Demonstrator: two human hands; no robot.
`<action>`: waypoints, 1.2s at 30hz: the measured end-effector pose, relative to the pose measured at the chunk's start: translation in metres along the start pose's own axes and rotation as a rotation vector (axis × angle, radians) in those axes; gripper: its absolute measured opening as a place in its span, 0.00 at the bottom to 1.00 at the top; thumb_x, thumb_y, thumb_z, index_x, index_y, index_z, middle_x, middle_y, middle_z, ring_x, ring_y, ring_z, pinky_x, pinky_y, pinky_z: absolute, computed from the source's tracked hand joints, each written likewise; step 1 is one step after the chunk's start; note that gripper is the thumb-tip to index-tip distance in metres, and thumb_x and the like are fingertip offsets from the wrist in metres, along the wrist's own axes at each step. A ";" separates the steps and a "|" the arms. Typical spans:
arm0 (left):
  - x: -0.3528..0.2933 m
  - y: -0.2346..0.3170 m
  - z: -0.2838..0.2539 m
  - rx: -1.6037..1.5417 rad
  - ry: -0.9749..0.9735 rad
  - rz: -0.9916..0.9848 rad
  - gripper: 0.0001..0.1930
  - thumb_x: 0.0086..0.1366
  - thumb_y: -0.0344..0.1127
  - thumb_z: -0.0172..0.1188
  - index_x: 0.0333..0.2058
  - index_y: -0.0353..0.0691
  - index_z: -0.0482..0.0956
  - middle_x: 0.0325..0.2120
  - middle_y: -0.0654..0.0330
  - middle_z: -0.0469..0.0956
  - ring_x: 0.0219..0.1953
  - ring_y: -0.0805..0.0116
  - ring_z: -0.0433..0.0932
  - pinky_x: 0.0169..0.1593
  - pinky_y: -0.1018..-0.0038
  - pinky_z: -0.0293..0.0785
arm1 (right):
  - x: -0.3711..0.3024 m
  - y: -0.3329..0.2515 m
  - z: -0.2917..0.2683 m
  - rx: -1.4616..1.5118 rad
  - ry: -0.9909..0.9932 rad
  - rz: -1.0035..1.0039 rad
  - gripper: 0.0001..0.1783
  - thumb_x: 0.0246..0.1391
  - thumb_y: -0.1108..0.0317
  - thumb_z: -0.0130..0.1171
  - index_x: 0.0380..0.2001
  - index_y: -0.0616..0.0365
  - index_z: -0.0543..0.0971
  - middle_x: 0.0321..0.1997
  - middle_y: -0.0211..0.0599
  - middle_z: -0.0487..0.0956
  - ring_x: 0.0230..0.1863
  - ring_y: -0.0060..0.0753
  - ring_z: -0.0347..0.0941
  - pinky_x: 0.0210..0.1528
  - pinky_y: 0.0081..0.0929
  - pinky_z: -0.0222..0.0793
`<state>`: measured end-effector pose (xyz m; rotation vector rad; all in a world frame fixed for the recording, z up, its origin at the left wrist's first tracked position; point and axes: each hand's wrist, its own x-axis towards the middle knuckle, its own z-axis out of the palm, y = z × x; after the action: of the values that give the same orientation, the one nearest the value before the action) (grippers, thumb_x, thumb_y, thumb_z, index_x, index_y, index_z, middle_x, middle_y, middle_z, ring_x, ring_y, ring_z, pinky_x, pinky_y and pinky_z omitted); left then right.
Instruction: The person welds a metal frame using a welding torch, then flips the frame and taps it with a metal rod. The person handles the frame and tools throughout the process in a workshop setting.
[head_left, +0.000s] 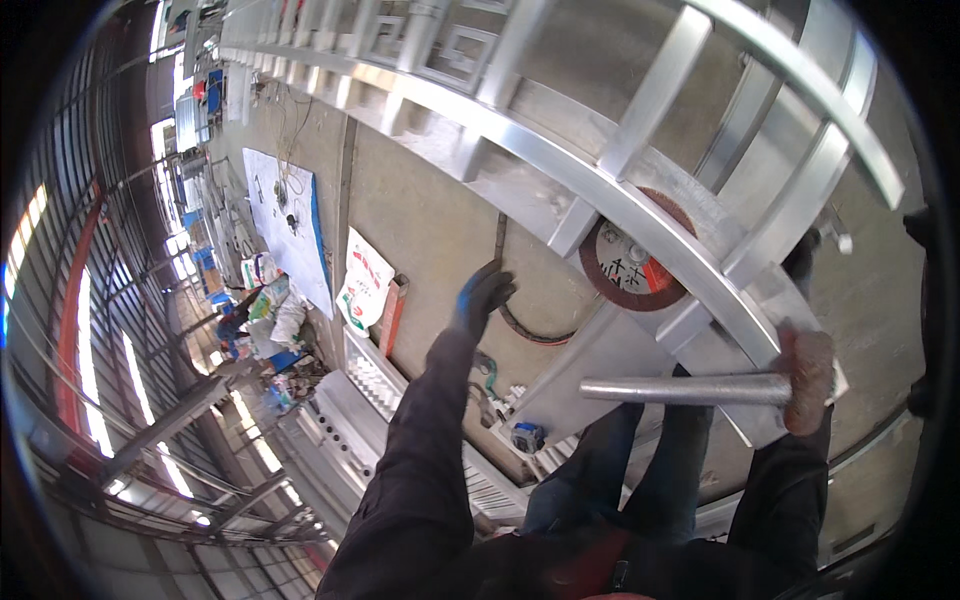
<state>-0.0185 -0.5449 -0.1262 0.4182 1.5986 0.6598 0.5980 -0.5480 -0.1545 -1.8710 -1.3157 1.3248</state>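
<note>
My left hand [486,296], in a dark glove with blue on it, reaches out over the grey floor with its fingers extended and nothing in them. A silver metal frame [560,165] of rails and crossbars runs across the view ahead of me. A reddish-brown abrasive disc [600,262] with a pale label lies partly behind its near rail. In front of my legs is a hammer [690,389] with a silver tubular handle and a rusty head. My right sleeve [785,490] runs up behind the hammer head; I cannot make out the right hand's fingers.
A red and white bag [366,275] and a reddish box [393,315] are left of my left arm. Further left lies a white sheet [287,225]. A dark hose [505,300] curves on the floor. A blue tape measure [527,436] sits near my legs, beside stacked white profiles [490,490].
</note>
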 end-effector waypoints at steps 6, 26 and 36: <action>-0.225 0.044 0.015 -0.169 0.114 0.094 0.30 0.76 0.48 0.49 0.65 0.28 0.62 0.44 0.47 0.82 0.49 0.56 0.82 0.60 0.61 0.74 | 0.100 0.176 -0.145 1.354 0.281 0.224 0.13 0.57 0.58 0.62 0.39 0.50 0.72 0.39 0.36 0.78 0.43 0.39 0.74 0.54 0.46 0.71; -0.430 -0.041 0.173 -0.112 -0.338 0.159 0.23 0.75 0.37 0.55 0.61 0.26 0.70 0.45 0.47 0.82 0.47 0.59 0.82 0.56 0.66 0.78 | -0.303 -0.087 -0.419 1.220 0.487 -0.396 0.20 0.61 0.49 0.60 0.42 0.54 0.81 0.36 0.35 0.83 0.41 0.43 0.79 0.55 0.54 0.72; -0.454 -0.007 0.257 -0.167 -0.383 0.185 0.33 0.72 0.44 0.56 0.68 0.30 0.59 0.53 0.45 0.77 0.53 0.56 0.80 0.60 0.64 0.75 | -0.308 -0.138 -0.366 1.260 0.404 -0.253 0.25 0.64 0.50 0.59 0.57 0.54 0.75 0.40 0.34 0.82 0.39 0.38 0.79 0.49 0.48 0.75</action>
<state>0.2987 -0.7864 0.2097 0.5368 1.1422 0.7944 0.8512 -0.7207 0.2372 -0.9363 -0.2803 1.1050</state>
